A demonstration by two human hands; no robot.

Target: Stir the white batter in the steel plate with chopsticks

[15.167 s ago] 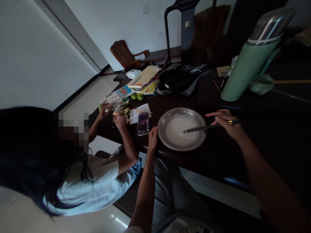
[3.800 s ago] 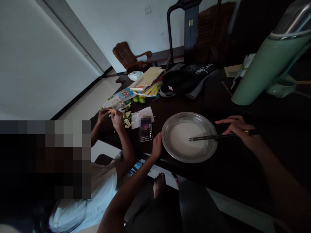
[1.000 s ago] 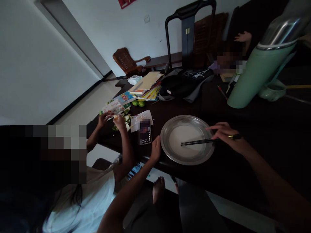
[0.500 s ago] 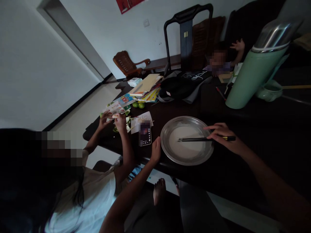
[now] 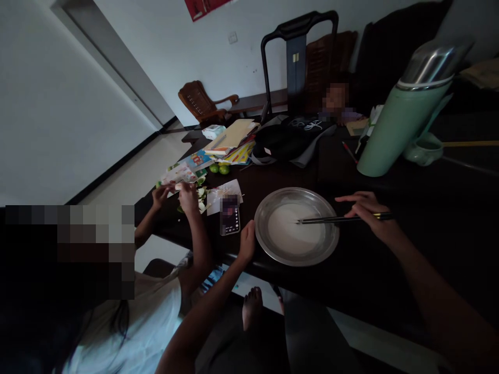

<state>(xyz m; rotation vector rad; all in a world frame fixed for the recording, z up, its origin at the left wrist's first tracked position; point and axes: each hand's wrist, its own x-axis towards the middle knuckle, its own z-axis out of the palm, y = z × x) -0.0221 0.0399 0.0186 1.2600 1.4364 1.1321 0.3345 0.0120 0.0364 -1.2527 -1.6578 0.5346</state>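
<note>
A round metal basin (image 5: 260,244) of milky white liquid (image 5: 290,234) sits on the dark table. At its left rim is my left hand (image 5: 247,243), closed against the edge, its fingers partly hidden. My right hand (image 5: 372,214) grips a pair of dark chopsticks (image 5: 335,219) with gold bands near the back ends. The chopstick tips point left over the basin, at the liquid; whether they dip in is hard to tell. A phone (image 5: 231,215) with a lit screen lies just left of my left hand.
Beside me on the left, a person's hands (image 5: 187,196) hold a small pale piece near green peelings (image 5: 201,200). Limes (image 5: 219,169), papers (image 5: 236,137) and a black bag (image 5: 286,137) lie behind. A green thermos (image 5: 401,119) and cup (image 5: 424,150) stand right. Another person (image 5: 341,114) is across the table.
My right hand has moved right with the chopsticks, their tips shifting right over the liquid. My left hand stays at the basin rim. The person across has lowered a raised hand.
</note>
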